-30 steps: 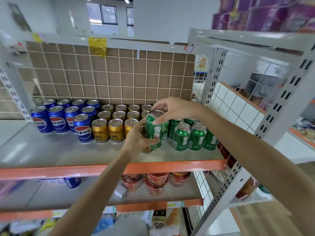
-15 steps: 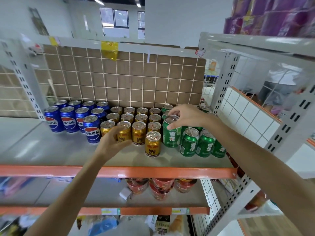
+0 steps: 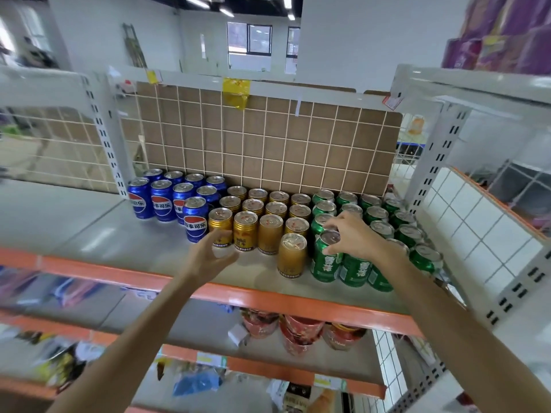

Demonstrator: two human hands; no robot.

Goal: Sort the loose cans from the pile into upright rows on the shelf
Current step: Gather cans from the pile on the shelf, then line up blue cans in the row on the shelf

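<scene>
On the grey shelf [image 3: 89, 234] cans stand upright in rows: blue cans [image 3: 162, 201] at the left, gold cans [image 3: 269, 208] in the middle, green cans [image 3: 375, 214] at the right. My right hand [image 3: 353, 236] grips the top rim of a green can [image 3: 326, 262] standing at the front of the green rows. One gold can [image 3: 292, 256] stands alone in front, just left of it. My left hand [image 3: 213, 257] hovers with fingers apart in front of the front-left gold can [image 3: 220, 226], holding nothing.
A wire grid with a brown board [image 3: 268, 144] backs the shelf. White slotted uprights [image 3: 433, 162] and a wire side panel [image 3: 483, 231] close the right end. The orange shelf edge [image 3: 268, 298] runs in front; red bowls [image 3: 301, 330] sit on the shelf below.
My right hand has carried the green can right and set it down upright at the front of the green rows. My left hand let go of it and drew back toward the gold cans.
</scene>
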